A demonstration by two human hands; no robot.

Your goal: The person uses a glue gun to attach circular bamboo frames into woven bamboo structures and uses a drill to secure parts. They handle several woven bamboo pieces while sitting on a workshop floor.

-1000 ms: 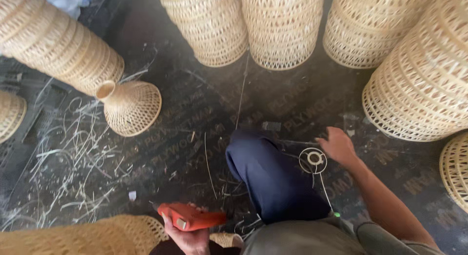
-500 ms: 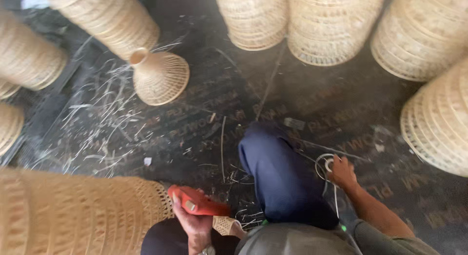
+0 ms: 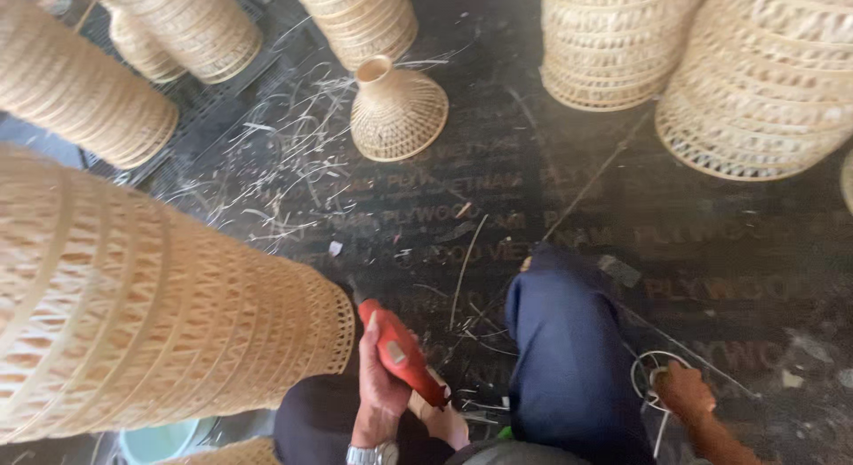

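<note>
Dark plywood floor (image 3: pixel 711 252), woven baskets all round. Left hand (image 3: pixel 380 376) fingers grasp a red tool (image 3: pixel 400 354); right hand (image 3: pixel 684 389) fingers clench a wire coil (image 3: pixel 641 376), basket (image 3: pixel 133 296) just left.

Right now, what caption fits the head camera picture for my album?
Left hand grips a red tool, right hand holds a wire coil, among woven lampshades.

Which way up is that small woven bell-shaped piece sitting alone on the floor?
Upright on its wide end: the small woven shade rests its flared rim on the dark floor, with the narrow open neck pointing up.
</note>
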